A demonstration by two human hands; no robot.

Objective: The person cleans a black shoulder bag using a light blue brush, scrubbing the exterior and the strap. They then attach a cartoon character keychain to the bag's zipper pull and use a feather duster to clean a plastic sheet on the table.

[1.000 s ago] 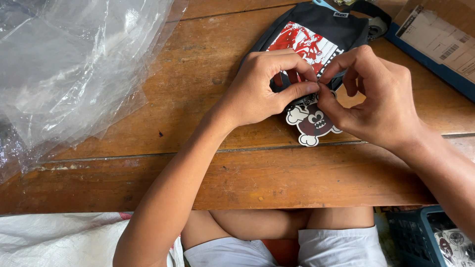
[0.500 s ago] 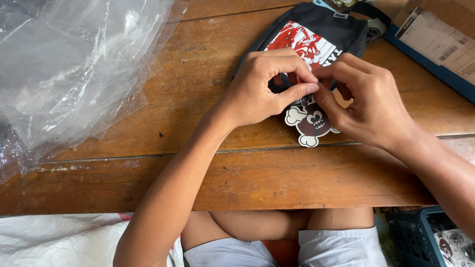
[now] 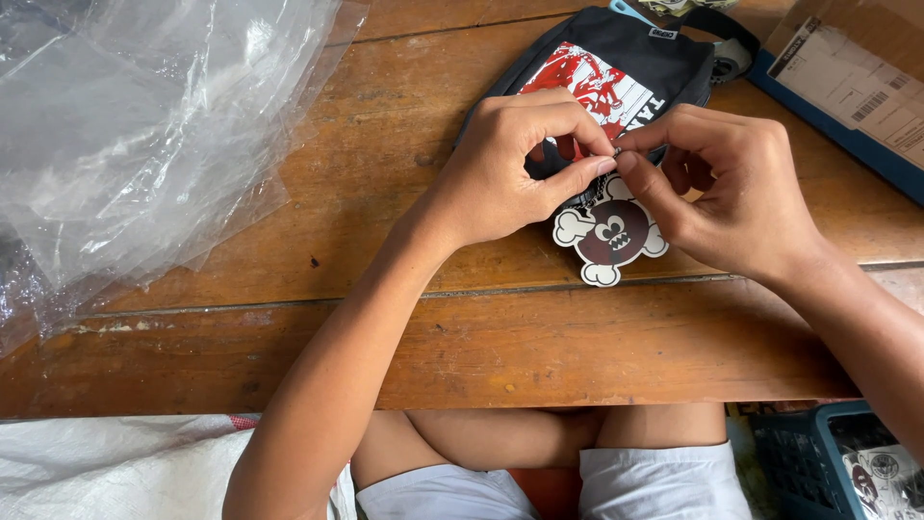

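Observation:
A black pouch (image 3: 626,58) with a red and white print lies on the wooden table (image 3: 385,327). A skull-and-crossbones hang tag (image 3: 608,234) in white and dark brown rests at its near end. My left hand (image 3: 515,164) and my right hand (image 3: 722,188) meet fingertip to fingertip just above the tag, pinching a small fastener at the pouch's edge. The fastener itself is mostly hidden by my fingers.
Crumpled clear plastic bags (image 3: 135,125) cover the table's left side. A cardboard parcel with a label on a blue tray (image 3: 857,87) sits at the far right. A blue basket (image 3: 828,462) stands below the table edge at right. White sacking (image 3: 115,472) lies lower left.
My right hand's fingers have closed in toward the left hand's thumb and forefinger, and both hands shifted slightly down over the tag's top.

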